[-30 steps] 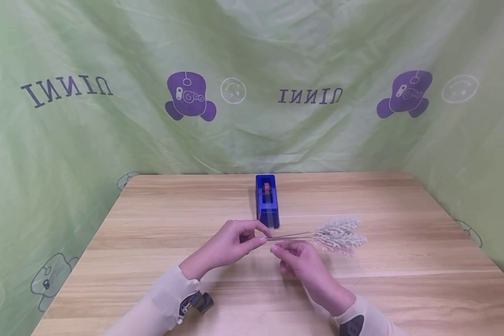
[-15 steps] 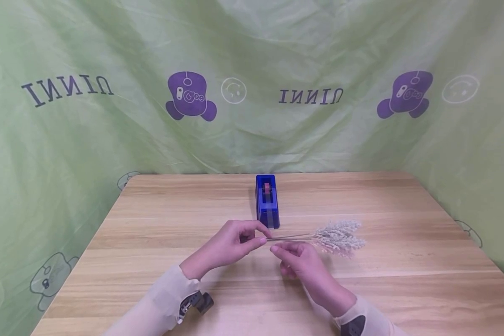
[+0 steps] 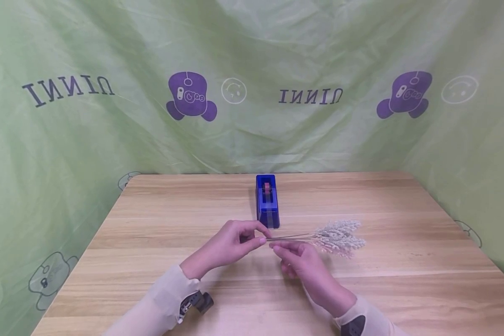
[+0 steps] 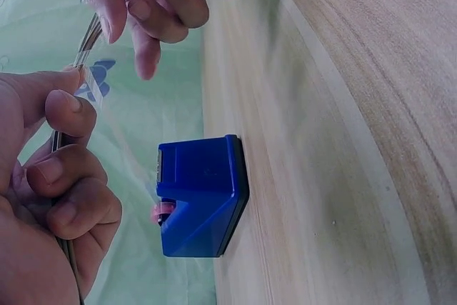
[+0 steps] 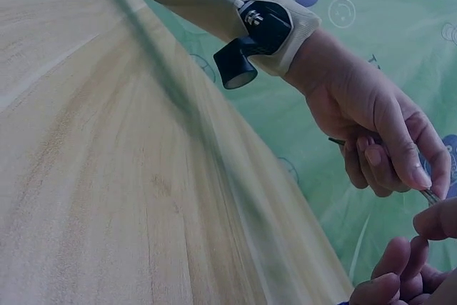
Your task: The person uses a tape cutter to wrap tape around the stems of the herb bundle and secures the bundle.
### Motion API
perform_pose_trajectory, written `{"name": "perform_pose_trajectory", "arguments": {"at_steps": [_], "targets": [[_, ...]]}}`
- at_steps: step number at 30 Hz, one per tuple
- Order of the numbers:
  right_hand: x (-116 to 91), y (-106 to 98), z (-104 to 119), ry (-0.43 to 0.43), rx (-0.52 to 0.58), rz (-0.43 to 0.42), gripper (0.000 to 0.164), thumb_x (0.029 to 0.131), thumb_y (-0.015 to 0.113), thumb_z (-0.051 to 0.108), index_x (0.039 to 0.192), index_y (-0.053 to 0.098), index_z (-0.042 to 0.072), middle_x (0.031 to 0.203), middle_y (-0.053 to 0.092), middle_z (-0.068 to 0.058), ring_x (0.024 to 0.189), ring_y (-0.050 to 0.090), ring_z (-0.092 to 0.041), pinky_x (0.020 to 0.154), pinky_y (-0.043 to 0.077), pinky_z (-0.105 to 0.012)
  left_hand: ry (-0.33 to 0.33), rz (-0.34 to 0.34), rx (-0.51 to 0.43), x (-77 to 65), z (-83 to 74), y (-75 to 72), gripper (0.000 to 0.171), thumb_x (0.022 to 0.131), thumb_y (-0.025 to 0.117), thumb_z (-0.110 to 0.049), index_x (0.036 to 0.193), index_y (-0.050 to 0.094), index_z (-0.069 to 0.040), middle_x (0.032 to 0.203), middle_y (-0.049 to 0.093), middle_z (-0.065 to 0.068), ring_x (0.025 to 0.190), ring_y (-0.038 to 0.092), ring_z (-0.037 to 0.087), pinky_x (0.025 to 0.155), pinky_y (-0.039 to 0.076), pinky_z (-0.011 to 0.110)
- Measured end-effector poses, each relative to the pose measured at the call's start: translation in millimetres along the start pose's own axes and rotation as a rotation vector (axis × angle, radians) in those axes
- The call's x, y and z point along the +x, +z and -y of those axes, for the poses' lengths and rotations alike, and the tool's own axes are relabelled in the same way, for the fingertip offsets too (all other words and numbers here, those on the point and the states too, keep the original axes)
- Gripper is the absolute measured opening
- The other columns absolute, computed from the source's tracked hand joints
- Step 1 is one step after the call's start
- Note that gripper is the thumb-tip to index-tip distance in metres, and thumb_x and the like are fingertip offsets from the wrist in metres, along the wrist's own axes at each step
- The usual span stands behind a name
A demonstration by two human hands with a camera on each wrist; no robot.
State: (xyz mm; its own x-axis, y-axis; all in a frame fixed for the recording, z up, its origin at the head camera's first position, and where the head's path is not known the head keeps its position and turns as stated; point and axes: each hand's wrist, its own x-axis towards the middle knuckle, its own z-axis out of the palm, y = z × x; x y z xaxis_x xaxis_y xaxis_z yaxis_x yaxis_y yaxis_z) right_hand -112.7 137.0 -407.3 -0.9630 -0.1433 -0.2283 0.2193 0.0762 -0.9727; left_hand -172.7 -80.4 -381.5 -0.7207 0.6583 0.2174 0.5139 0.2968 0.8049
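A small bunch of dried flowers [image 3: 340,235], greyish white with some pink, points right above the table. My left hand [image 3: 231,242] pinches its thin stems [image 4: 88,37] between thumb and forefinger, the other fingers curled around them. Just right of that grip, my right hand [image 3: 311,270] has thumb and forefinger on the stems, its other fingers loosely bent. Behind the hands stands a blue tape dispenser [image 3: 268,203]. In the left wrist view a clear strip of tape [image 4: 118,128] stretches from the stems at my left fingertips towards the dispenser's pink roll [image 4: 163,212].
The wooden table [image 3: 172,200] reaches back to a green curtain [image 3: 252,135] printed with purple figures, which also hangs along both sides. Dark wrist cameras sit on both sleeves, such as the left camera [image 3: 196,302].
The flower heads have turned and dipped slightly, and the stems lie closer together. My right fingertips have shifted a little; the left hand and dispenser keep their places.
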Motion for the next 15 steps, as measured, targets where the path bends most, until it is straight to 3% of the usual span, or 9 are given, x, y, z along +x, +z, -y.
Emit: {"name": "perform_pose_trajectory", "arguments": {"at_steps": [10, 15], "targets": [[-5.0, 1.8, 2.3, -0.002, -0.092, 0.004, 0.044, 0.101, 0.067, 0.023, 0.132, 0.065, -0.006, 0.074, 0.058, 0.003, 0.062, 0.049, -0.006, 0.057, 0.042, -0.019, -0.006, 0.000, -0.004, -0.6, 0.2, -0.7, 0.014, 0.102, 0.067, -0.017, 0.114, 0.075, -0.014, 0.062, 0.044, -0.009, 0.055, 0.038, 0.000, 0.054, 0.035, 0.019], [-9.3, -0.8, 2.1, -0.014, -0.171, 0.079, 0.037, 0.101, 0.066, 0.022, 0.124, 0.070, -0.006, 0.072, 0.060, 0.003, 0.065, 0.054, -0.008, 0.062, 0.047, -0.021, 0.003, -0.001, -0.006, -0.3, 1.4, -0.1, 0.014, 0.102, 0.067, -0.016, 0.114, 0.074, -0.014, 0.062, 0.044, -0.008, 0.054, 0.038, -0.001, 0.054, 0.035, 0.019]]}}
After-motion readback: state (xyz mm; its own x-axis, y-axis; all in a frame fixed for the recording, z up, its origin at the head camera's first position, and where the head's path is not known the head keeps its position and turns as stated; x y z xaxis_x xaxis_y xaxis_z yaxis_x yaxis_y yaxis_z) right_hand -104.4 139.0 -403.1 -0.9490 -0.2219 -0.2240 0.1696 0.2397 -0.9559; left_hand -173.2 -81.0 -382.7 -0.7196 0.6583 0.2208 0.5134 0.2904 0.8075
